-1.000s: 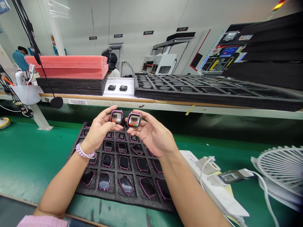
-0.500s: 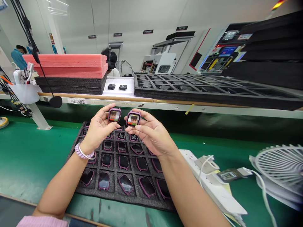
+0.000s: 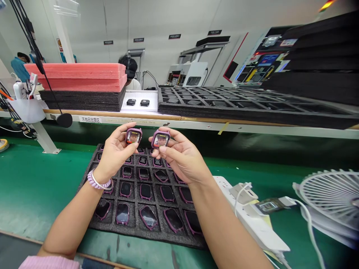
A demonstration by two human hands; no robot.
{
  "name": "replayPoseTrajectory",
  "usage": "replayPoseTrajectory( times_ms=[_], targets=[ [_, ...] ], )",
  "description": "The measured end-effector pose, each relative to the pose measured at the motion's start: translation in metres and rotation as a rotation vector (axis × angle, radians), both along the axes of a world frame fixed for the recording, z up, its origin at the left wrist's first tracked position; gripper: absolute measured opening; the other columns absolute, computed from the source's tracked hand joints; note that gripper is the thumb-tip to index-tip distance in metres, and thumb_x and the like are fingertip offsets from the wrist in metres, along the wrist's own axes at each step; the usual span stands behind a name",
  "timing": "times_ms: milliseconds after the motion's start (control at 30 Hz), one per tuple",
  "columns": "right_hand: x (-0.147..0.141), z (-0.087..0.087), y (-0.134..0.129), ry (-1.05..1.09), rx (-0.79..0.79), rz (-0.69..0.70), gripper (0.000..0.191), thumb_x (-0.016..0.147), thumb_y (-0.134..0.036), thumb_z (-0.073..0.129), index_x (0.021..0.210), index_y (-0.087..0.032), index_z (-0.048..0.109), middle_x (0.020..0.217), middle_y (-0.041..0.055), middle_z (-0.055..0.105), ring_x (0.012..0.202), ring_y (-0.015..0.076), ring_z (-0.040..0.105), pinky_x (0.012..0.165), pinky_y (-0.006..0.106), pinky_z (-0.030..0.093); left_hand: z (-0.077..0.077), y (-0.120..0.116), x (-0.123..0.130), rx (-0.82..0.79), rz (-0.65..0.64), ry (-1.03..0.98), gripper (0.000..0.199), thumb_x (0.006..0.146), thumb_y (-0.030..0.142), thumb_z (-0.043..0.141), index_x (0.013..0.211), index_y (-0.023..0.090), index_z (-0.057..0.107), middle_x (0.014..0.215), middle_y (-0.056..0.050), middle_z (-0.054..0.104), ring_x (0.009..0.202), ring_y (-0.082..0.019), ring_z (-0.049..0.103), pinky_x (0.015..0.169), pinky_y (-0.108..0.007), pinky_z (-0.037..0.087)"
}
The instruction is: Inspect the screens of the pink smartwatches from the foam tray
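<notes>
My left hand point(image 3: 119, 149) pinches a purple-framed watch point(image 3: 133, 137) by its edges, its lit screen facing me and the thumb at its lower right. A second purple watch point(image 3: 160, 140), also lit, is gripped by my right hand point(image 3: 182, 155), with the thumb at its lower edge. The two watches are side by side with a small gap between them. Below them lies a black foam tray point(image 3: 134, 233) whose compartments hold several purple watches, such as a dark-screened one point(image 3: 149, 217). My forearms cover parts of the tray.
A shelf edge point(image 3: 193, 126) crosses behind my hands, bearing pink foam point(image 3: 75, 76), a white box point(image 3: 138, 108) and a large black tray point(image 3: 224, 112). A power strip point(image 3: 263, 231) and a white fan point(image 3: 333, 198) stand right. A person point(image 3: 130, 71) is beyond the shelf.
Both watches have shifted and tilted slightly, and the gap between them is a little wider. My left thumb now overlaps its watch's lower corner. The camera view has moved slightly.
</notes>
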State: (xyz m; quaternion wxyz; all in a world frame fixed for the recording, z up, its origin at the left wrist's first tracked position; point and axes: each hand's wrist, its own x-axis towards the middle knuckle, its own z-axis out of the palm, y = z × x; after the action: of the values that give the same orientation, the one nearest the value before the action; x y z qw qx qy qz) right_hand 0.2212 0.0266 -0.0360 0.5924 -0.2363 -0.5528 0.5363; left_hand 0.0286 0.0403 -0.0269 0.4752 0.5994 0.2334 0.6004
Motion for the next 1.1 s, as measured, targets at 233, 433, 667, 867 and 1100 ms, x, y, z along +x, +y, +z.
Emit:
replayPoseTrajectory(
  times_ms=[233,433,667,867,1100],
  targets=[
    [0.001,-0.002,0.0021,-0.034,-0.004,-0.006,0.051,0.073,-0.02,0.076,0.121,-0.024,0.059,0.107,0.0041,0.071,0.074,0.0177,0.069,0.068,0.031,0.058,-0.0003,-0.0004,0.0003,-0.013,-0.017,0.022,0.058,0.074,0.016,0.077,0.127,0.021,0.054,0.102,-0.002,0.065,0.072,-0.009,0.066,0.071,-0.02,0.061],
    [-0.0008,0.0004,0.0024,0.023,-0.038,0.016,0.042,0.076,-0.023,0.076,0.115,-0.022,0.062,0.099,0.0026,0.072,0.068,0.0159,0.069,0.066,0.03,0.058,-0.0009,-0.0013,0.0006,-0.037,-0.016,0.041,0.057,0.075,0.017,0.074,0.128,0.02,0.052,0.105,-0.004,0.065,0.07,-0.01,0.07,0.071,-0.021,0.061],
    [-0.001,0.0004,0.0023,0.013,-0.03,-0.001,0.043,0.077,-0.028,0.081,0.115,-0.022,0.062,0.097,0.0024,0.072,0.065,0.0157,0.068,0.064,0.03,0.058,-0.0009,-0.0016,0.0012,-0.022,-0.02,0.046,0.053,0.077,0.017,0.074,0.126,0.019,0.053,0.1,-0.002,0.066,0.069,-0.01,0.07,0.066,-0.017,0.06],
    [-0.0013,0.002,-0.0004,0.004,-0.045,0.017,0.042,0.073,-0.022,0.079,0.112,-0.021,0.061,0.098,0.0039,0.074,0.063,0.0155,0.068,0.062,0.029,0.057,0.0,-0.0019,0.0009,0.011,0.003,0.05,0.041,0.078,0.019,0.074,0.115,0.018,0.057,0.09,0.001,0.065,0.058,-0.006,0.063,0.057,-0.014,0.057],
    [-0.0018,0.001,-0.0003,-0.001,-0.038,0.015,0.042,0.077,-0.033,0.085,0.11,-0.021,0.062,0.094,0.0043,0.074,0.057,0.013,0.065,0.055,0.025,0.054,-0.0007,-0.002,0.0,-0.015,-0.041,0.054,0.043,0.082,0.028,0.074,0.12,0.018,0.056,0.096,-0.002,0.068,0.064,-0.011,0.071,0.059,-0.017,0.06]
  ],
)
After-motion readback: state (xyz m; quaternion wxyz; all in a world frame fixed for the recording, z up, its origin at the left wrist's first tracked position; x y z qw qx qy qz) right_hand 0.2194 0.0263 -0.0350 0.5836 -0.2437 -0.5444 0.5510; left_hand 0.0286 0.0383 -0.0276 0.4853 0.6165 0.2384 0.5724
